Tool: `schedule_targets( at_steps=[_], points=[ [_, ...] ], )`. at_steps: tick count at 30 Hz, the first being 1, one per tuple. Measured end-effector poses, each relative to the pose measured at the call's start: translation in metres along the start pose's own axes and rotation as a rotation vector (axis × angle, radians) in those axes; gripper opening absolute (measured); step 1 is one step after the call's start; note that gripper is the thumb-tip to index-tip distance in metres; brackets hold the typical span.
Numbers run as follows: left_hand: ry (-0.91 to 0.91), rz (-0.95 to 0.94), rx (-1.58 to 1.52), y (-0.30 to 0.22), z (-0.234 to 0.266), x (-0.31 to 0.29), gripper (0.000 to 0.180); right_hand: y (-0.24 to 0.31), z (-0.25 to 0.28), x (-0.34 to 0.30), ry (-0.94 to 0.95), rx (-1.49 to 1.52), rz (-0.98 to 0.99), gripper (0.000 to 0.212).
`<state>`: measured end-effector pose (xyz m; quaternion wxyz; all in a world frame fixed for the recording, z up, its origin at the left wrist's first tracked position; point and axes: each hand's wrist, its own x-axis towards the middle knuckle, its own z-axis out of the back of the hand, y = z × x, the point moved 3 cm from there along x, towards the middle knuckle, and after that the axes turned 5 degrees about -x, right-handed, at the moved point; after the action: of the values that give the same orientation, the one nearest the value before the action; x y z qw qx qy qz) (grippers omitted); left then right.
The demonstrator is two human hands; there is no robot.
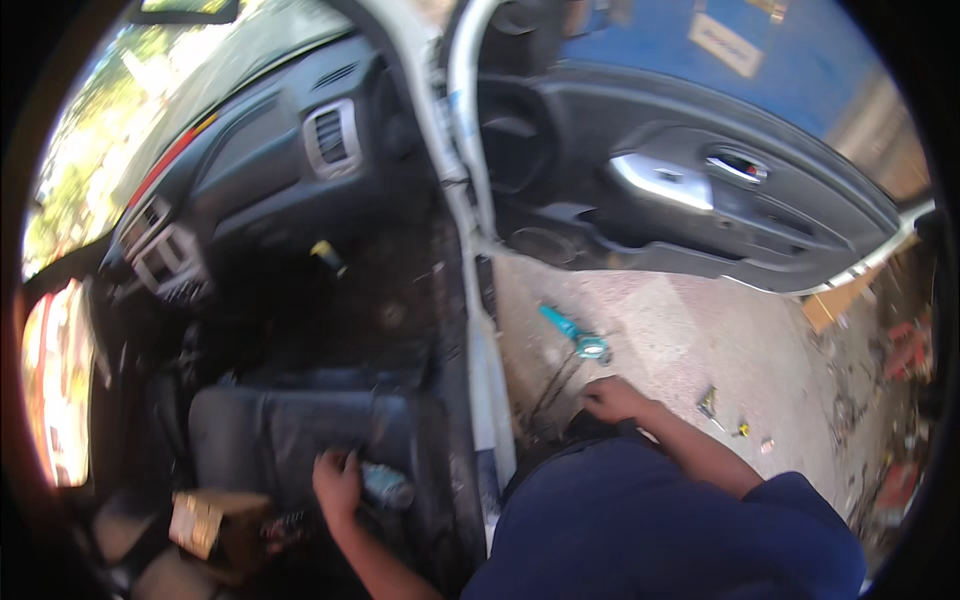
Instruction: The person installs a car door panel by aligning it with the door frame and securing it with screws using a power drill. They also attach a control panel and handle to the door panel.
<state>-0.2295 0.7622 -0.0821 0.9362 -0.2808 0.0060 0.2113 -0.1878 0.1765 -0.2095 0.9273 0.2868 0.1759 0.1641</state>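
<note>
The left hand [338, 482] is over the car seat [405, 425], just beside a blue bottle [387, 487] on its right; grip unclear. Farther right runs the door sill [488, 400]. Beyond the curled right hand [614, 400], contents unclear, open floor [655, 325] surrounds a teal power tool [590, 347].

Bare hands: two, the left hand [338, 484] and the right hand [617, 400]
Bluish container [388, 487]: one, just right of the left fingers
Cardboard box [220, 525]: one, left of the left fingers and nearer the body
Yellow-ended object [326, 256]: one, well ahead of the left fingers
Teal tool [590, 347]: one, ahead of the right fingers
Small slim tool [708, 404]: one, right of the right fingers
Car door [690, 190]: one, well beyond the right fingers
</note>
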Motion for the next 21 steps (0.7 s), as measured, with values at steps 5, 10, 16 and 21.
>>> schedule_targets(
  at_steps=[5, 10, 16, 21],
  points=[
    [0.071, 0.132, -0.052, 0.001, 0.006, 0.013, 0.033, 0.019, 0.003, 0.003, 0.088, -0.022, -0.086, 0.034],
    [0.076, 0.235, -0.096, -0.012, 0.006, 0.014, 0.038, 0.028, 0.004, 0.016, 0.134, -0.073, -0.064, 0.032],
    [-0.026, -0.035, -0.062, -0.035, 0.008, 0.011, 0.037, 0.048, 0.009, 0.034, 0.193, -0.071, -0.041, 0.033],
    [-0.055, -0.147, -0.091, -0.030, 0.007, 0.008, 0.031, 0.066, 0.015, 0.044, 0.201, -0.033, 0.000, 0.030]
  ],
)
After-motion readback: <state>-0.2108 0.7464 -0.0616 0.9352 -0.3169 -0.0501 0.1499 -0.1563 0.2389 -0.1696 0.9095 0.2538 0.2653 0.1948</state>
